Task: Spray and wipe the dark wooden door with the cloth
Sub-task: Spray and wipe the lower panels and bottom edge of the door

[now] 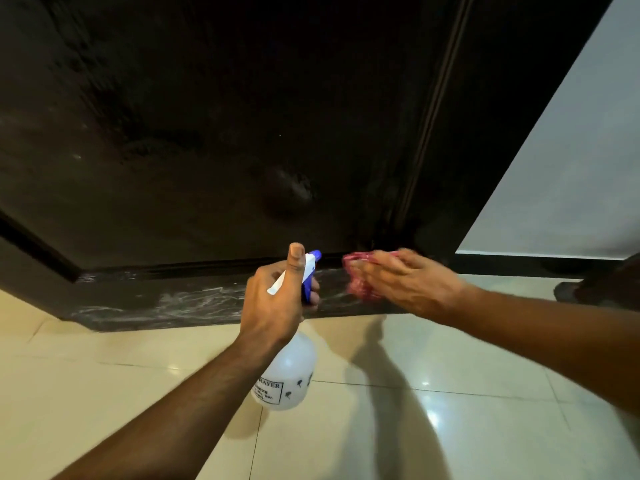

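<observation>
Gripping the spray bottle (289, 370) at frame centre: left hand (273, 303), curled round its neck, thumb up | right hand (408, 282), blurred, holds pink cloth (356, 277) by the dark door (207, 116) bottom edge, centre-right | tiled floor (104, 375) below

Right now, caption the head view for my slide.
Left hand grips spray bottle; right hand holds pink cloth at base of the dark door.

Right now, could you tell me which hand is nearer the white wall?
Right. The right hand, holding the pink cloth, is left of the wall; the left hand, gripping the spray bottle, is farther left.
</observation>
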